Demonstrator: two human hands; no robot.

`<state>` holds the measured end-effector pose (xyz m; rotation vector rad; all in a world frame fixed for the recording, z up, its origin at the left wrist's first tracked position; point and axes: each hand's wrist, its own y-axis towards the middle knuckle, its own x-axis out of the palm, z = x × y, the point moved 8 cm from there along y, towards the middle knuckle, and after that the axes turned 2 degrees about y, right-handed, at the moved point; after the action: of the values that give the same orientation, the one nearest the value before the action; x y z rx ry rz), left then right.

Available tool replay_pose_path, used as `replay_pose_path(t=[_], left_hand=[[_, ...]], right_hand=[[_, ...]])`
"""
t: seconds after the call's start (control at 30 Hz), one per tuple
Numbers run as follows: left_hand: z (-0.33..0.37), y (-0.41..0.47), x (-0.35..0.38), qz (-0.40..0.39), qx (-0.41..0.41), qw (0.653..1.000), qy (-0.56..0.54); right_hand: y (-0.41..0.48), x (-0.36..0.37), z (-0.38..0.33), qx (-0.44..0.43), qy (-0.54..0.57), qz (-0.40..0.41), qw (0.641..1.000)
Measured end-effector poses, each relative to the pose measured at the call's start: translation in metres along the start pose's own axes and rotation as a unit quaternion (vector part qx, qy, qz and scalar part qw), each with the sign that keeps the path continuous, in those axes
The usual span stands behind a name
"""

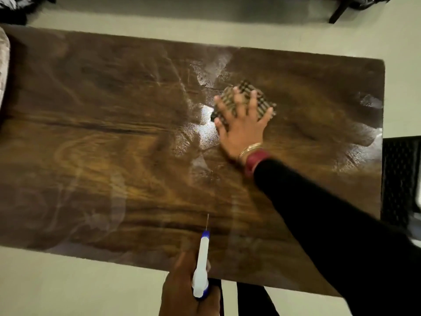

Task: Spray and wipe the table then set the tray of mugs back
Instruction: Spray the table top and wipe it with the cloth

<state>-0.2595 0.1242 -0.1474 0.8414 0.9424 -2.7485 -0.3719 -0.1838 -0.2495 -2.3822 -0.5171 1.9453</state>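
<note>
One checked cloth [264,102] is pressed onto the one wooden table [91,133], right of centre, under the spread fingers of the right hand [243,127]. One white spray bottle [201,265] is gripped by the left hand [180,290] at the near edge. Wet streaks [206,128] are seen beside the cloth.

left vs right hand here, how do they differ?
Pose: the right hand lies flat and splayed; the left hand is curled. Contact: right presses the checked cloth onto the table; left grips the spray bottle. Place: right is out over the table's far right part, left is at its near edge. Both are busy with a cleaning tool.
</note>
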Motion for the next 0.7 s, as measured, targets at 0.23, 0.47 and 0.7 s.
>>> replay_pose_path(t=[0.23, 0.47, 0.7], left_hand=[[-0.005, -0.016, -0.009, -0.020, 0.025, 0.999, 0.016], [-0.016, -0.027, -0.009, -0.034, 0.073, 0.996, 0.029], [-0.015, -0.037, -0.007, -0.056, 0.104, 0.991, 0.054]], right_hand=[[-0.227, 0.052, -0.028, -0.165, -0.017, -0.050, 0.985], [-0.180, 0.037, 0.011, 0.112, 0.047, -0.006, 0.993], [-0.308, 0.082, -0.063, -0.060, 0.007, -0.035, 0.998]])
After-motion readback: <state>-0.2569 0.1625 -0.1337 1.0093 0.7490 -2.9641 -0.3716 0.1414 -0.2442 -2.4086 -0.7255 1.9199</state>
